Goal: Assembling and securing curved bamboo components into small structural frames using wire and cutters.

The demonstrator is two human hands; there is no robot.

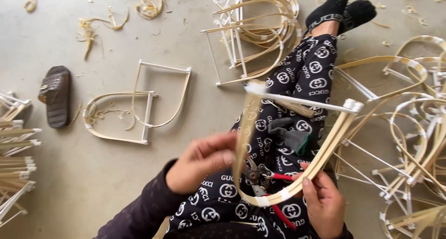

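Head view: hands (204, 164) on bamboo frame (297, 141).

packages: none in view
labels: none in view
signs: none in view
screens: none in view
printed matter: only a repeating white pattern on black trousers (297, 76)

I have 1 view only, from the camera worn on the head. It looks steeply down past the chest onto the lap and the concrete floor (116, 174) ahead. It sits close: the left hand (200, 161) and right hand (325, 204) fill the lower middle of the frame, with the bent bamboo frame (297, 174) between them slightly blurred by nearness. The outstretched legs run toward the top edge, so the view faces forward along them. With no 2nd view, no part of the scene is shared.
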